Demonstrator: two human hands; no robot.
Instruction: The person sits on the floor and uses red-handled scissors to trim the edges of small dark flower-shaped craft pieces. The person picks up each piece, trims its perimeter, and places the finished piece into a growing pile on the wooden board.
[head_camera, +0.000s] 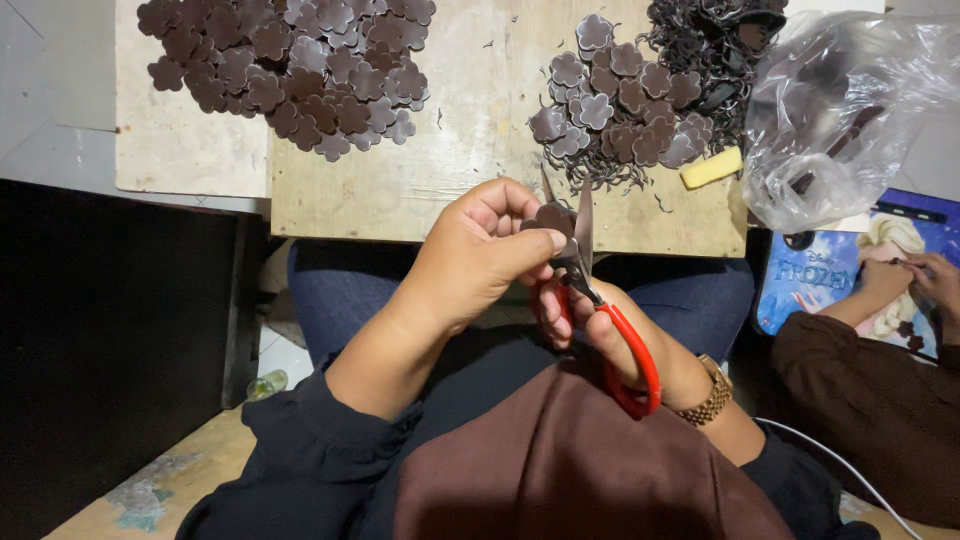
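Head view: L hand (478, 262) is pinching a dark brown flower-shaped piece (551, 217) between thumb and curled fingers, holding it up just off the near edge of the wooden board (480, 130). R hand (600, 335) is closed through the red loop handles of the scissors (590, 290), blades pointing up and slightly parted right beside the piece, touching or nearly touching its edge; can't tell exactly. Progress, judging by how things lie: a big heap of flower pieces (290, 70) is sitting far-left beyond the L hand, a smaller heap (620, 110) straight ahead of both hands w/ thin scraps around it, and a dark tangled mass (710, 40) ahead-right of the R hand; looks like much is trimmed, a fair amt left. Room: hands are working over the lap, clear of the board edge; open board between the two heaps ahead. A yellow block (712, 167) and a clear plastic bag (850, 110) are crowding the right side beyond the R hand; another person's hands (915, 280) are working well apart to the right. Dark panel is bounding the left.
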